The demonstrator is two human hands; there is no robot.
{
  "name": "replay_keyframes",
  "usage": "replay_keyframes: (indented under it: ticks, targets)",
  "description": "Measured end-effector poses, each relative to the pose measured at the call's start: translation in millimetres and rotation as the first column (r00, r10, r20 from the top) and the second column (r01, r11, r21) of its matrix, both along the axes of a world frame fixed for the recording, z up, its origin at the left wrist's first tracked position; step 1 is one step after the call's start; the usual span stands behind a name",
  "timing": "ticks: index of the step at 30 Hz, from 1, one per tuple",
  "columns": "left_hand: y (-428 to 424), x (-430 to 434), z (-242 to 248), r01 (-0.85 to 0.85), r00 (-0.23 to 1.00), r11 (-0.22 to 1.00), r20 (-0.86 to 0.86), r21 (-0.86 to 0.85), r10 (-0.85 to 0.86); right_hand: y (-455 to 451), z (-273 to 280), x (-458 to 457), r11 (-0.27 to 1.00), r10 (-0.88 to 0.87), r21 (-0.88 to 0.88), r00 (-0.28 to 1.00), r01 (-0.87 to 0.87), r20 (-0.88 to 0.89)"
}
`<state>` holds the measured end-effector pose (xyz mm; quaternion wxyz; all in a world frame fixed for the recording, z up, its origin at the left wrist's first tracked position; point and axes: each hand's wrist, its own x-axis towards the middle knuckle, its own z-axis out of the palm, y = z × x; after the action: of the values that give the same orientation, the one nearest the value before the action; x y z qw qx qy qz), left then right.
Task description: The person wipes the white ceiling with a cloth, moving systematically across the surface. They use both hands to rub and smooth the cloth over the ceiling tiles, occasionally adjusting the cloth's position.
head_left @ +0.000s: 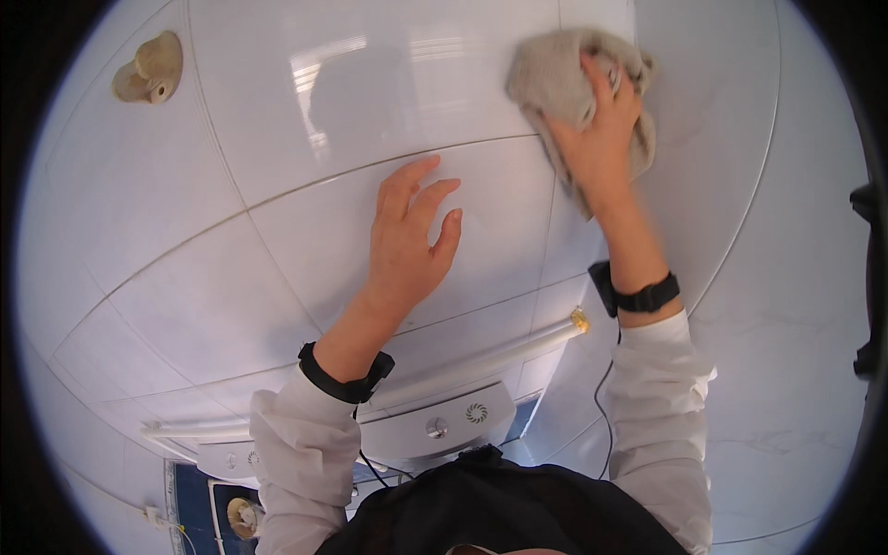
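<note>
Pressed flat by my right hand (602, 149), a greyish-beige cloth (548, 76) lies against the white tiled wall (472, 62), close to the corner where another wall meets it. The cloth is bunched around my fingers and one edge hangs below my palm. My left hand (413, 232) is empty, its fingers spread and slightly bent. It is at or just in front of the tiles to the left of the cloth; whether the fingertips touch the wall I cannot tell. A black strap sits on each wrist.
A beige wall fixture (152, 69) juts out at upper left. Below my arms are a white toilet cistern (458, 420), a second cistern (225, 458) and a white horizontal pipe (485, 357). A waste bin (243, 517) stands at lower left. Dark cables hang by my arms.
</note>
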<state>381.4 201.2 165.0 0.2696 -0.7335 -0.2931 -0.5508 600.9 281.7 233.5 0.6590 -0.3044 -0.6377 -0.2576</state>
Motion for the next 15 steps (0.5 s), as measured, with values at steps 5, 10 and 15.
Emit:
replay_keyframes:
  ticks: [5,10,15]
  targets:
    - [3,-6,-8,0.015,0.998,0.998,0.052,0.055,-0.018,-14,-87,-33,0.987,0.061,0.127,0.957,-0.1,0.284]
    - [1,-20,-11,-0.039,0.999,0.993,0.033,0.111,0.036,-13,-81,-50,0.99,0.036,0.11,0.916,-0.087,0.4]
    - [-12,-51,-6,-0.164,0.985,0.972,0.075,0.171,0.153,-11,0,-70,0.994,-0.02,0.114,0.992,0.005,0.127]
